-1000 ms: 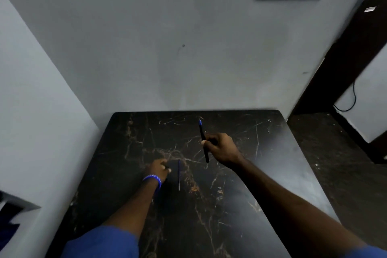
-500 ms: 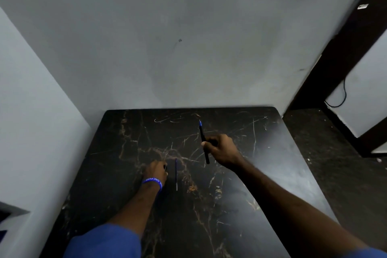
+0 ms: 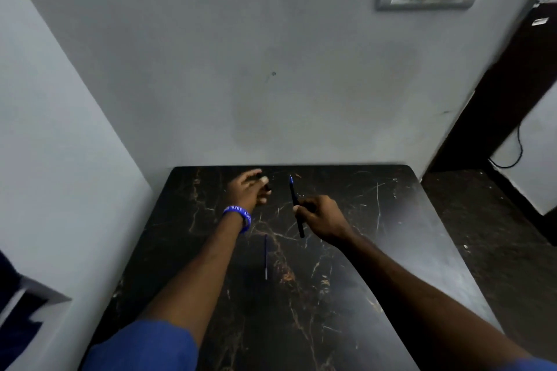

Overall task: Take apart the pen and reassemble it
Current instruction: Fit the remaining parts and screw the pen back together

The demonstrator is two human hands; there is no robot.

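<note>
Two hands are at work over a dark marbled counter pushed against a grey wall, seen from the single head view.

The right hand is curled closed around the pen barrel, pinching it near its middle so that the blue-tipped end points up and away toward the wall and the dark lower end hangs free below the fist. Held raised and tilted like that, the barrel probably stays steady and its ends stay reachable for the other hand.

The left hand, with a blue wristband on the wrist, is up near the far edge of the counter, just left of the barrel's tip but not touching it. Its fingers are loosely bent around something small and dark, likely a cap or end piece of the pen; the hand is blurred, so I cannot tell how firmly it grips or exactly what the piece is.

The thin refill lies flat on the counter between the forearms, well apart from both hands, lengthwise toward the person. Set down there it seems parked out of the way, easy to pick up when wanted.

Judging from this, the pen is in pieces.
</note>
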